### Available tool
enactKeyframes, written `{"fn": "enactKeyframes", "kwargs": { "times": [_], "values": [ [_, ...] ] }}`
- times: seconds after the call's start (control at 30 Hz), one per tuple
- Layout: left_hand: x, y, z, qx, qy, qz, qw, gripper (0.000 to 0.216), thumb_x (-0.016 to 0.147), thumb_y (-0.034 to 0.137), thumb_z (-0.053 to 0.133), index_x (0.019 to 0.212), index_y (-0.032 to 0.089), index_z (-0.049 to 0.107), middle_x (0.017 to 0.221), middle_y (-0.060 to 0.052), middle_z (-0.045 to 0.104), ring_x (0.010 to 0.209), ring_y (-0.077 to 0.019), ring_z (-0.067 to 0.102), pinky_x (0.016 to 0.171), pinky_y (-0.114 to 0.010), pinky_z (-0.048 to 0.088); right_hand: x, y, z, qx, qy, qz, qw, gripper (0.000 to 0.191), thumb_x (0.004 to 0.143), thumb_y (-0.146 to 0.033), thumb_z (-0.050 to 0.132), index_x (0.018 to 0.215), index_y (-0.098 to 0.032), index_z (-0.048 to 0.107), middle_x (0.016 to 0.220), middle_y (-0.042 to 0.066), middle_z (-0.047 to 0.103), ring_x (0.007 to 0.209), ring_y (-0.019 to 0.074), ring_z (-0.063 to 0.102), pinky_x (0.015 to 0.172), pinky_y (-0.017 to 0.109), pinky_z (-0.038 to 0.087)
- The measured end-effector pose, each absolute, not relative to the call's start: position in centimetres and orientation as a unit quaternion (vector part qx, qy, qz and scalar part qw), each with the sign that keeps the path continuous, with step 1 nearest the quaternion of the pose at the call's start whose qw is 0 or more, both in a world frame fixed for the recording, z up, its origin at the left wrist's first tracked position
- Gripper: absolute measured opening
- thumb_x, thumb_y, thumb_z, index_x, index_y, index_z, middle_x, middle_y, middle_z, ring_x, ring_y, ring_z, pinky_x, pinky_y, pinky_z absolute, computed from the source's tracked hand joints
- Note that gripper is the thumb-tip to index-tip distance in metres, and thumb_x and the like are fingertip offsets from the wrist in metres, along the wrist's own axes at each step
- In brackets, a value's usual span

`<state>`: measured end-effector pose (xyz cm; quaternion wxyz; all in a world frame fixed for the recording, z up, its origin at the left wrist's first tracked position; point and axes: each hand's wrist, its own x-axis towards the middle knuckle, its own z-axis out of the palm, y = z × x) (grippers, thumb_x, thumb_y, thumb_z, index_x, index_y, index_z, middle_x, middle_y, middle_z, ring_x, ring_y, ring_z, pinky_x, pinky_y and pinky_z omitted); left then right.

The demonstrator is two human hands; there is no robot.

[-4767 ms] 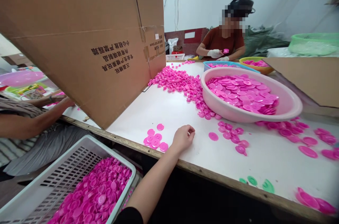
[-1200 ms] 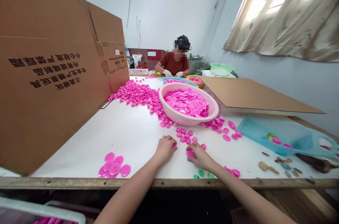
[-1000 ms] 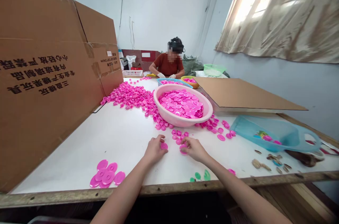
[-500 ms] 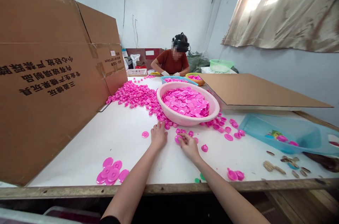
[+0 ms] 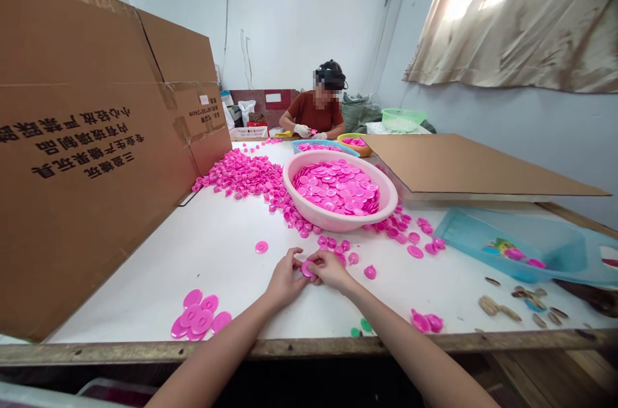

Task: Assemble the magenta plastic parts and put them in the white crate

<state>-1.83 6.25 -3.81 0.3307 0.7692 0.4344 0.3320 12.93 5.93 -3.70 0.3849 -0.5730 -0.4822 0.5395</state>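
My right hand (image 5: pixel 331 270) pinches a round pink plastic disc (image 5: pixel 307 268) between thumb and fingers, just above the white tabletop. At the disc's left edge, my left hand (image 5: pixel 286 280) has its fingers bent and closed around it; whether a smaller piece sits beneath the disc is hidden. Beyond both hands stands a pale pink basin (image 5: pixel 338 222) full of similar discs. Small pink cup-shaped pieces (image 5: pixel 251 173) lie heaped left of the basin and scattered in front of it. One loose disc (image 5: pixel 261 247) lies left of my hands, and several overlapping discs (image 5: pixel 197 318) lie near the front edge.
A tall cardboard box (image 5: pixel 111 138) walls off the left side. To the right are a flat cardboard sheet (image 5: pixel 473 166), a blue translucent basket (image 5: pixel 506 253) and peanut shells (image 5: pixel 497 306). A co-worker (image 5: pixel 318 109) in gloves sits at the far end behind a blue basket (image 5: pixel 323 147).
My left hand has drawn back from the pieces by the basin to the disc. My right hand has moved left with the disc, so both hands now meet. The co-worker's hands have lifted slightly.
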Motion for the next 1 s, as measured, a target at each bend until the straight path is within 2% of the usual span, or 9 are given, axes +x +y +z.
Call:
{"fn": "enactKeyframes", "kwargs": {
  "times": [0.2,0.33,0.4,0.5,0.67,0.87,1.0],
  "values": [
    [-2.1,6.6,-3.7,0.783,0.420,0.316,0.334,0.058,0.062,0.025,0.061,0.114,0.020,0.036,0.077,0.000,0.061,0.073,-0.0148,0.057,0.071,-0.028,0.042,12.9,7.2,-2.9,-0.633,-0.449,0.561,0.287,0.014,0.071,-0.020,0.059,0.078,-0.014,0.047,0.050,0.001,0.058,0.046,0.0155,0.058,0.043,0.026,0.047],
    [-2.4,6.5,-3.4,0.782,0.411,0.309,0.351,0.060,0.063,0.026,0.061,0.117,0.020,0.035,0.078,-0.001,0.063,0.073,-0.0152,0.058,0.070,-0.027,0.042,13.8,6.3,-3.4,-0.561,-0.475,0.594,0.326,0.016,0.065,-0.016,0.065,0.072,-0.014,0.051,0.059,0.000,0.059,0.056,0.0133,0.060,0.053,0.025,0.050],
    [-2.4,6.6,-3.3,0.776,0.407,0.310,0.369,0.058,0.065,0.029,0.060,0.116,0.021,0.035,0.079,-0.002,0.063,0.072,-0.0144,0.058,0.069,-0.026,0.042,14.1,5.8,-3.8,-0.542,-0.465,0.598,0.364,0.014,0.066,-0.019,0.063,0.072,-0.014,0.052,0.062,0.000,0.058,0.060,0.0119,0.060,0.056,0.024,0.050],
    [-2.4,6.7,-3.4,0.771,0.398,0.305,0.393,0.059,0.064,0.033,0.062,0.115,0.021,0.036,0.079,-0.001,0.063,0.063,-0.0118,0.055,0.061,-0.024,0.042,13.8,5.6,-4.1,-0.563,-0.466,0.574,0.370,0.011,0.069,-0.019,0.060,0.075,-0.013,0.053,0.062,0.000,0.058,0.055,0.0106,0.058,0.050,0.021,0.049],
    [-2.5,7.2,-4.0,0.761,0.406,0.310,0.400,0.065,0.059,0.033,0.066,0.115,0.021,0.035,0.074,0.001,0.063,0.054,-0.0089,0.049,0.052,-0.020,0.037,12.4,6.3,-3.5,-0.598,-0.484,0.553,0.320,0.008,0.072,-0.016,0.056,0.077,-0.015,0.050,0.052,-0.003,0.055,0.039,0.0091,0.053,0.035,0.017,0.039],
    [-2.4,7.5,-4.2,0.752,0.416,0.306,0.411,0.073,0.056,0.031,0.069,0.118,0.020,0.033,0.070,0.002,0.062,0.054,-0.0098,0.050,0.050,-0.020,0.036,12.3,6.6,-3.7,-0.599,-0.472,0.563,0.319,0.014,0.074,-0.025,0.056,0.080,-0.015,0.048,0.054,-0.001,0.058,0.042,0.0108,0.056,0.037,0.018,0.041],
    [-2.4,7.3,-3.7,0.750,0.414,0.315,0.409,0.078,0.053,0.030,0.071,0.120,0.020,0.032,0.073,0.001,0.063,0.061,-0.0123,0.054,0.057,-0.022,0.040,11.7,6.9,-4.2,-0.645,-0.510,0.494,0.283,0.020,0.069,-0.030,0.061,0.076,-0.015,0.049,0.047,-0.002,0.055,0.037,0.0095,0.051,0.033,0.016,0.036]
  ]
}}
